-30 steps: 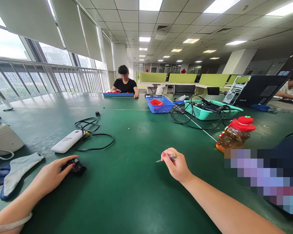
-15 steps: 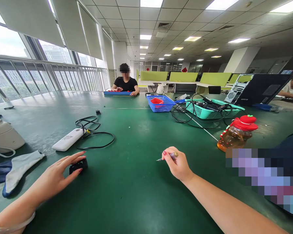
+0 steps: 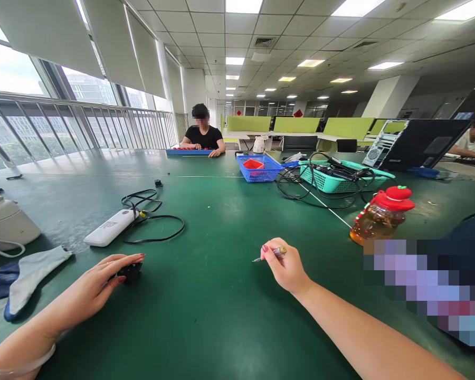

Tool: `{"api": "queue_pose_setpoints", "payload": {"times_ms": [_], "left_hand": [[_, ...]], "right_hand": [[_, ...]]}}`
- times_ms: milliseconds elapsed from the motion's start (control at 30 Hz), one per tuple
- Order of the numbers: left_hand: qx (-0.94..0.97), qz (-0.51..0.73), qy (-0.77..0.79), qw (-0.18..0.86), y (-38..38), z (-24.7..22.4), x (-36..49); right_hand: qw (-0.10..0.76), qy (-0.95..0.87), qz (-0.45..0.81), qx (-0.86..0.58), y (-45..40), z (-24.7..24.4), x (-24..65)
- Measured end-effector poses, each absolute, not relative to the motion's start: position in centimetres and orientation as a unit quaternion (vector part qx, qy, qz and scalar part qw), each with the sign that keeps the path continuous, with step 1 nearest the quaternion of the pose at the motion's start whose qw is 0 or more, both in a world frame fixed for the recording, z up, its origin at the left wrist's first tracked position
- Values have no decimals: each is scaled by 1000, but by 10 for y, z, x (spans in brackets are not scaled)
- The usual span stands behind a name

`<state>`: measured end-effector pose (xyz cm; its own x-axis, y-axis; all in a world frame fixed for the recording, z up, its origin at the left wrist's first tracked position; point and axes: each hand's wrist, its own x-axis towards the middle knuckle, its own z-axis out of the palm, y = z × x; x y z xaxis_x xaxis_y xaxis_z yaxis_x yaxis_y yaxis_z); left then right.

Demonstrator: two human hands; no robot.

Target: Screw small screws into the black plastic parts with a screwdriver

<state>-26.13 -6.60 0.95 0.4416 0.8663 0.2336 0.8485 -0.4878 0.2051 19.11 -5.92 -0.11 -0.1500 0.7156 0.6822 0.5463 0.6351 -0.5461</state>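
My left hand (image 3: 97,282) is curved over a small black block (image 3: 131,272) at the left of the green table (image 3: 206,316). Its fingers rest across the top and the thumb lies at the near side, hiding part of the block. Right of centre, my right hand (image 3: 285,269) is closed round a slim pen (image 3: 279,252), whose thin tip points left just above or on the table; contact cannot be made out.
A white power bank (image 3: 111,228) with a black cable, a glove (image 3: 35,277) and a beige device (image 3: 8,219) are at left. A red-lidded bottle (image 3: 382,216), a blue basket (image 3: 259,169) and a teal basket (image 3: 334,182) stand right. A person (image 3: 202,136) sits opposite.
The fingers of my left hand have come down over the black block and cover more of it. My right hand has hardly moved. The person opposite has shifted their hands slightly.
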Motion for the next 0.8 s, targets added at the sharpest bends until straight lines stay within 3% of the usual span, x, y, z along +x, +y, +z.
{"api": "queue_pose_setpoints", "payload": {"times_ms": [800], "left_hand": [[843,144,516,41,-64,11,-262]], "right_hand": [[500,-757,86,-412,-60,1,189]]}}
